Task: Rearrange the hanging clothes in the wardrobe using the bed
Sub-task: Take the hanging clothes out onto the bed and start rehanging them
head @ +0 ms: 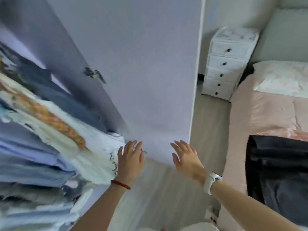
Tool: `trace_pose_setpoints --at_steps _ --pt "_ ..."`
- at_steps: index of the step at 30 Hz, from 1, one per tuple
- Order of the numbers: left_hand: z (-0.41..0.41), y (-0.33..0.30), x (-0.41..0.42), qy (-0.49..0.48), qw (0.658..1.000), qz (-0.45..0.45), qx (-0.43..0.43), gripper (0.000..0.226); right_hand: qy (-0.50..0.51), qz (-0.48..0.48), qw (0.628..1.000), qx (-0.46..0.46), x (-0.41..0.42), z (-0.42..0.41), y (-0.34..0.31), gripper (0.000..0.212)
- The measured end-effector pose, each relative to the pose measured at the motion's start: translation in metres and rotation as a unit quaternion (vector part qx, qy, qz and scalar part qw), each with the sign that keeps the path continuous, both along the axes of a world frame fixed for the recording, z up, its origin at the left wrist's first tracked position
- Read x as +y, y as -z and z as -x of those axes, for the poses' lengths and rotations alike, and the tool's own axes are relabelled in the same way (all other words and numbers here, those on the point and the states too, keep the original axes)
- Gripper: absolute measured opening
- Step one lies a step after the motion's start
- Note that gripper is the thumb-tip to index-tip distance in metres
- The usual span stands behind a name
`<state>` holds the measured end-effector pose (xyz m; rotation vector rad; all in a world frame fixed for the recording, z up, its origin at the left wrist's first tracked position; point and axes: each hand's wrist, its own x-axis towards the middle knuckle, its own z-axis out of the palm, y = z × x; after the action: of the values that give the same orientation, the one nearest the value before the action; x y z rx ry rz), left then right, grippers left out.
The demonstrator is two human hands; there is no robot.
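Your view is filled first by the wardrobe door, a pale panel standing open ahead of you. To your right lies the bed, covered in pink, with a pillow at its head and a black garment spread on its near end. To your left, the hanging clothes crowd the wardrobe opening: blue, white and orange pieces, blurred. A white drawer unit stands past the door, beside the bed. Your left hand, fingers straight and spread, hovers at the clothes' edge; contact cannot be told. Your right hand, fingers likewise spread, holds nothing near the door's lower corner.
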<state>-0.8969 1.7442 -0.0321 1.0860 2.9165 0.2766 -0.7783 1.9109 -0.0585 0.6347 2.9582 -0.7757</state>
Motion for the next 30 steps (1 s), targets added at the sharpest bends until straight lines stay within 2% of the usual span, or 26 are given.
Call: trace_pose_setpoints --at_steps 4,7,12,17,21,24,27,30 --pt "0.051 -0.035 -0.108 -0.137 0.988 -0.023 0.063 0.042 -0.115 -0.028 0.991 0.065 -0.078 0.09 -0.039 0.047" --pt "0.082 -0.068 -0.169 -0.2 0.974 -0.016 0.104 0.042 -0.184 -0.024 0.976 0.115 -0.13 0.149 -0.07 0.046" --pt "0.13 -0.131 -0.22 -0.25 0.942 -0.105 0.198 0.034 -0.24 0.024 0.952 0.19 -0.188 0.249 -0.128 0.039" --pt "0.196 -0.177 -0.241 -0.284 0.912 -0.129 0.264 0.035 -0.25 0.11 0.934 0.232 -0.231 0.349 -0.173 0.035" --pt "0.254 -0.197 -0.245 -0.313 0.922 -0.067 0.218 0.045 -0.248 0.152 0.926 0.239 -0.258 0.421 -0.202 0.035" --pt "0.284 -0.192 -0.242 -0.332 0.924 -0.028 0.188 0.049 -0.27 0.125 0.932 0.209 -0.274 0.462 -0.209 0.043" --pt "0.295 -0.185 -0.238 -0.343 0.916 -0.044 0.205 0.05 -0.297 0.096 0.929 0.2 -0.279 0.488 -0.207 0.046" --pt "0.304 -0.184 -0.24 -0.337 0.913 -0.065 0.22 0.05 -0.293 0.081 0.921 0.244 -0.274 0.509 -0.211 0.05"
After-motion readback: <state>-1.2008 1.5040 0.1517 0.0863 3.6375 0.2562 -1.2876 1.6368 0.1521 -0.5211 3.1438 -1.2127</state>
